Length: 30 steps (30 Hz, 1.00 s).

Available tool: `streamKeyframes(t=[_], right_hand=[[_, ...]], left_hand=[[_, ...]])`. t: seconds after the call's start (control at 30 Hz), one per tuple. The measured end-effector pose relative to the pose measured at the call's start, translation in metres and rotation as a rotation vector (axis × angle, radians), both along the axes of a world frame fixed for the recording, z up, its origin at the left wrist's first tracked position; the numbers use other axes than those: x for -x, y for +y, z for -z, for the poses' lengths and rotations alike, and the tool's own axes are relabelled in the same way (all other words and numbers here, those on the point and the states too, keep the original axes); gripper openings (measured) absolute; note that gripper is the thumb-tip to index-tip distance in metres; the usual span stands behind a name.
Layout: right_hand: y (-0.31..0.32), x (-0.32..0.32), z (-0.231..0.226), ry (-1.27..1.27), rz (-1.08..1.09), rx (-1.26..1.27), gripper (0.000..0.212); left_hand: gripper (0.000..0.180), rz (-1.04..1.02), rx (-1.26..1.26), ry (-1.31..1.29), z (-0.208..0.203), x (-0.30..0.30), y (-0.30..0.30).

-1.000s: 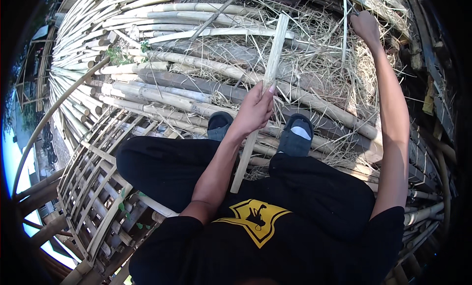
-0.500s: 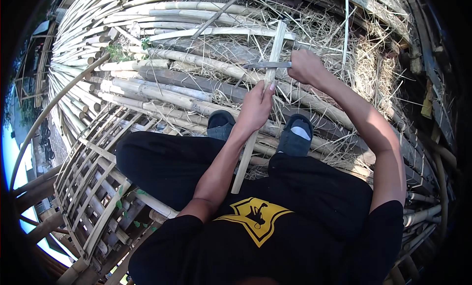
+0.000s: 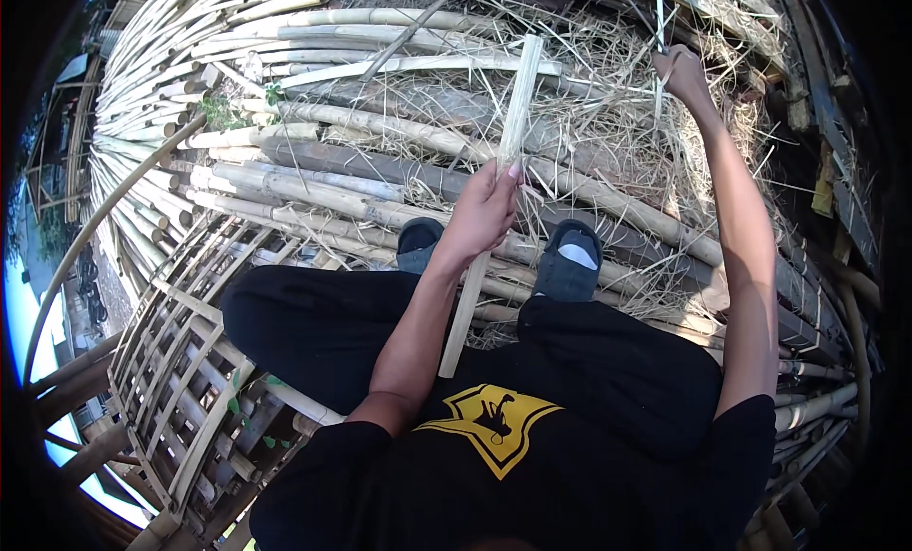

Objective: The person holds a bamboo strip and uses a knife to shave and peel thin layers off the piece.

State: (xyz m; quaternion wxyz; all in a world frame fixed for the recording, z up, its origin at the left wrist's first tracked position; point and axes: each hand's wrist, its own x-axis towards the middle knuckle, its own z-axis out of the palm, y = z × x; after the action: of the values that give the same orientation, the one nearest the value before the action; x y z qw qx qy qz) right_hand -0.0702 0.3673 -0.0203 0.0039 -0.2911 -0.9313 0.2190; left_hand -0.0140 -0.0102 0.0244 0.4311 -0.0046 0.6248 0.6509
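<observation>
My left hand is closed around the middle of a long flat bamboo strip. The strip slants upright in front of me, its lower end close to my lap and its pale upper end pointing away. Out at the far right, my right hand grips a knife, well apart from the strip. Most of the handle is hidden in my fingers, and the thin blade is hard to make out against the shavings.
Bamboo poles lie across the ground beyond my sandals. Loose shavings cover them at centre and right. A woven bamboo lattice stands at my left, with a curved pole above it. Stacked timber borders the right side.
My right hand has swung away from the strip, far out to the upper right, with the knife still in it. The left hand and the strip have barely shifted.
</observation>
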Motion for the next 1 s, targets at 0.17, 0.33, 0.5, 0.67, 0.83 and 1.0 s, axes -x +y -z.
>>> streamKeyframes(t=[0.17, 0.33, 0.5, 0.67, 0.83, 1.0], right_hand=[[-0.101, -0.009, -0.025, -0.28, -0.326, 0.05, 0.039], [-0.166, -0.023, -0.03, -0.241, -0.588, -0.046, 0.036], [-0.163, -0.021, -0.004, -0.036, -0.735, -0.217, 0.027], [-0.139, 0.015, 0.016, -0.07, -0.723, -0.347, 0.023], [-0.088, 0.036, 0.011, -0.12, -0.472, -0.355, 0.024], [-0.006, 0.036, 0.035, -0.268, -0.06, -0.195, 0.034]], left_hand=[[0.025, -0.012, 0.023, 0.051, 0.007, 0.003, 0.001], [0.023, -0.01, 0.009, 0.074, 0.009, 0.005, 0.002], [0.029, -0.06, 0.194, 0.388, 0.037, -0.004, 0.007], [0.03, -0.073, 0.222, 0.309, 0.03, 0.003, 0.007], [0.026, -0.063, 0.037, -0.029, 0.006, -0.002, 0.006], [0.026, -0.039, 0.002, -0.02, -0.002, -0.014, 0.007]])
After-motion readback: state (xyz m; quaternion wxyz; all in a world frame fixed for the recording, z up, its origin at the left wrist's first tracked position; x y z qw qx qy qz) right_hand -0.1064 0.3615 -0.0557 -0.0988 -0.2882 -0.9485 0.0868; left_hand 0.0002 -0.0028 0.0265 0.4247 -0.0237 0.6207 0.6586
